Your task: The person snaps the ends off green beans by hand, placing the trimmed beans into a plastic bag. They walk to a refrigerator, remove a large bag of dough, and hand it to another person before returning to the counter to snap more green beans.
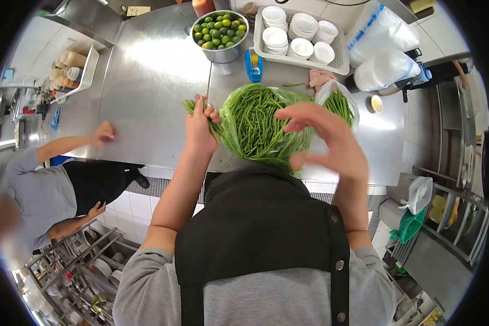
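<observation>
A clear plastic bag full of green beans lies open on the steel table in front of me. My left hand is closed around a small bunch of green beans at the bag's left side. Over the bag's right part hovers my right hand, its fingers curved and apart, with nothing visible in them. A second, smaller bag of green beans sits just beyond that hand, partly covered by it.
Behind the beans stand a steel bowl of limes, a blue tape dispenser and a basket of stacked white dishes. Plastic bag rolls and a small cup are at right. At left, a co-worker stands by the table.
</observation>
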Demonstrator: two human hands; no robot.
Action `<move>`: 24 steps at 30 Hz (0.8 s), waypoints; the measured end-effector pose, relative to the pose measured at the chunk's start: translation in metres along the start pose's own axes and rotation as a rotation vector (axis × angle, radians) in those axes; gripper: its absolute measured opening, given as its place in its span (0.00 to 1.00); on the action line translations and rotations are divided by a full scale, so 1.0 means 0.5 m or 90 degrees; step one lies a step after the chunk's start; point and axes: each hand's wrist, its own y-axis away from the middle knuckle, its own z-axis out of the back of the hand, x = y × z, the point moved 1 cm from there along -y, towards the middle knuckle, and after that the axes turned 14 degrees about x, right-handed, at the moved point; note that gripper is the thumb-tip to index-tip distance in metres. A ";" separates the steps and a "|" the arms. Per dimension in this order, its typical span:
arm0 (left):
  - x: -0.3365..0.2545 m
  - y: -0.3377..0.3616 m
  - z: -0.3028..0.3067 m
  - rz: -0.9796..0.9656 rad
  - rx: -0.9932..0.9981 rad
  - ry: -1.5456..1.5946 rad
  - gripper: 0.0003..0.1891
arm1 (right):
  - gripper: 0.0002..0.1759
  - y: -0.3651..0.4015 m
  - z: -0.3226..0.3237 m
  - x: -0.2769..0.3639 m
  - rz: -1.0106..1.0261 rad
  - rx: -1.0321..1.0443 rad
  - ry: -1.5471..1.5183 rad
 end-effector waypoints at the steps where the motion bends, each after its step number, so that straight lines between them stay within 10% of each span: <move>1: 0.018 0.004 0.019 0.009 -0.019 -0.012 0.14 | 0.32 0.018 -0.010 0.054 0.074 -0.033 -0.010; 10: 0.068 0.033 0.016 0.043 -0.016 -0.093 0.15 | 0.07 0.043 -0.089 0.212 0.716 -0.011 -0.185; 24: 0.092 0.038 0.028 0.113 -0.004 -0.084 0.16 | 0.08 0.056 -0.092 0.202 0.686 -0.081 -0.140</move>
